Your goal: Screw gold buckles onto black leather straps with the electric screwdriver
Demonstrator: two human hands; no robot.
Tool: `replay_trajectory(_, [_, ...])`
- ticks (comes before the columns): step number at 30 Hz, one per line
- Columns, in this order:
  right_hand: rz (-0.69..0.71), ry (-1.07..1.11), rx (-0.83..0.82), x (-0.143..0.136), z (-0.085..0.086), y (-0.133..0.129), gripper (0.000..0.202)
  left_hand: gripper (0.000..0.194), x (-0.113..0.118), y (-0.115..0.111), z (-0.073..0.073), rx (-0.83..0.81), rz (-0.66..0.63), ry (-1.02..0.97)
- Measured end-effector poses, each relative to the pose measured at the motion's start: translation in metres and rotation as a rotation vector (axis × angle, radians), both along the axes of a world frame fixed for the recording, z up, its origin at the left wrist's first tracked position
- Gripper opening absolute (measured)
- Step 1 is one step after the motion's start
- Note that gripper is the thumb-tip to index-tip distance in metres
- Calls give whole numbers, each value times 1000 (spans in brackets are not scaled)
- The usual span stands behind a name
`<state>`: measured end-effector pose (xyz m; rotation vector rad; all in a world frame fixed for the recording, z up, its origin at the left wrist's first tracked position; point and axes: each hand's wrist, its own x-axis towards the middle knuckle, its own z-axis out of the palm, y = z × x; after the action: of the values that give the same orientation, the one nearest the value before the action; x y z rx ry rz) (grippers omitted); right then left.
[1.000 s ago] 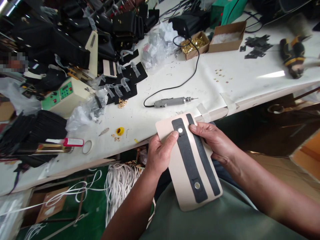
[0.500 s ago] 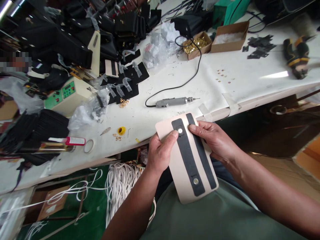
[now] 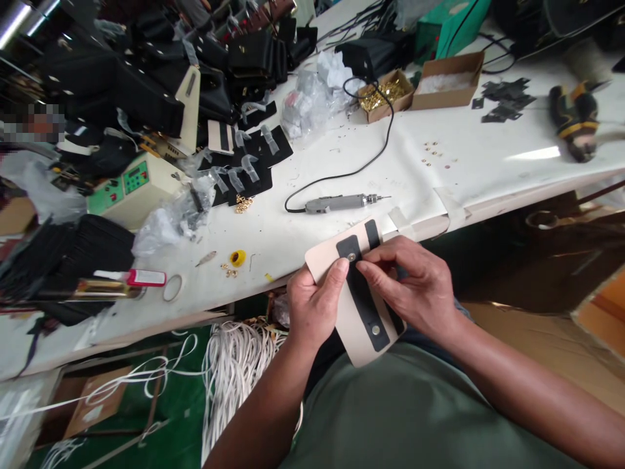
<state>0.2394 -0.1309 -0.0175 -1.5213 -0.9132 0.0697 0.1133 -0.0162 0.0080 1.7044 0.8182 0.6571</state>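
A beige panel (image 3: pixel 323 257) with two black strips is held over my lap at the table's front edge. Two round metal snaps sit on the wider black strip (image 3: pixel 362 293). My left hand (image 3: pixel 315 299) grips the panel's left edge, thumb on top beside the upper snap (image 3: pixel 351 257). Over the panel's right side, my right hand (image 3: pixel 407 280) has its thumb and index finger pinched together at the black strip, just right of that snap. Whether anything is between those fingertips is too small to tell.
On the white table (image 3: pixel 312 241) lie a grey electric screwdriver (image 3: pixel 339 202) with its cable, a yellow ring (image 3: pixel 237 258), pliers (image 3: pixel 576 124) and small gold parts. Behind stand cardboard boxes (image 3: pixel 442 98), plastic bags and black bags. White cords (image 3: pixel 239 371) hang below at the left.
My right hand has let go of the panel's right edge and moved left over it, its fingers now pinched near the upper snap. The panel's lower end has tilted away and appears shorter.
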Motion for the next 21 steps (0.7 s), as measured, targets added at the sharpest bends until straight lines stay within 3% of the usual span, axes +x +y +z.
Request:
replay_trajectory(2, [54,77,-7,-2,3,2,8,27,-2,-1,0,64,2,12])
replay_trajectory(10, [-10,93,-5,-9,4,6,9,24,-7,-6,2,376,-1,98])
replay_trajectory(15, [18,42,19,-10,6,7,6,25,-6,-8,3,424,46,81])
replay_trajectory(21, [90,447,-47,-9,11,9,16,25,-6,-5,5,373,44,74])
